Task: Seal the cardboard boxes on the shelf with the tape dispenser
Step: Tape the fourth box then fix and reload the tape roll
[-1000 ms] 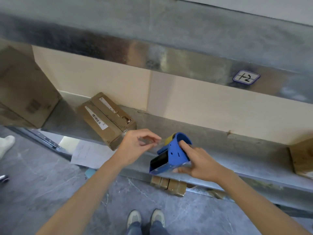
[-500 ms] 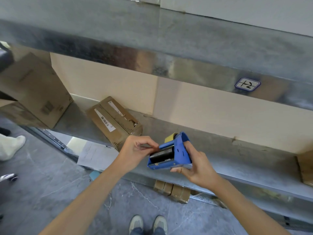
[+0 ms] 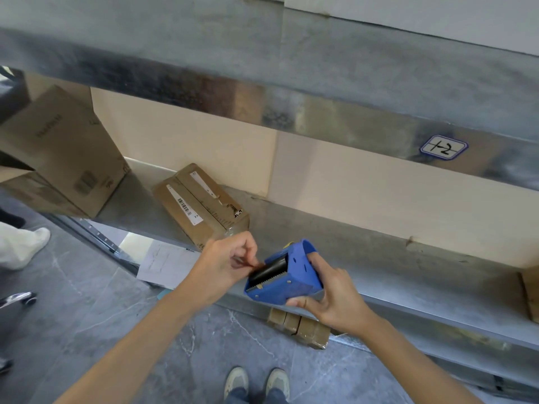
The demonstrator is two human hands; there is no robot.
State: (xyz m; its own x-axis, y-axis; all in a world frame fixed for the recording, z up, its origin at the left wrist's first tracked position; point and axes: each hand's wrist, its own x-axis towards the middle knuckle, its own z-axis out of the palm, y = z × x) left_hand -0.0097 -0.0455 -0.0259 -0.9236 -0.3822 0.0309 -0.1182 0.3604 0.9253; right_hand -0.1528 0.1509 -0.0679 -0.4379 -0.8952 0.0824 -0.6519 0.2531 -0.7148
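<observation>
My right hand (image 3: pixel 329 298) grips a blue tape dispenser (image 3: pixel 287 275) in front of the metal shelf (image 3: pixel 379 258). My left hand (image 3: pixel 224 263) pinches the tape end at the dispenser's black roller. A small cardboard box (image 3: pixel 201 205) with white barcode labels lies flat on the shelf just beyond my left hand. A larger cardboard box (image 3: pixel 61 153) leans tilted at the shelf's left end. The edge of another box (image 3: pixel 529 295) shows at the far right of the shelf.
An upper shelf beam carries a label (image 3: pixel 444 147) reading 1-2. On the grey floor lie a sheet of paper (image 3: pixel 166 263), small taped packages (image 3: pixel 300 328) under the shelf edge, my shoes (image 3: pixel 258 381), and another person's white-trousered leg (image 3: pixel 20 246) at left.
My left hand closed from spread fingers near the dispenser to pinching the tape end at the roller. The dispenser tilted flatter, and my view shifted slightly left.
</observation>
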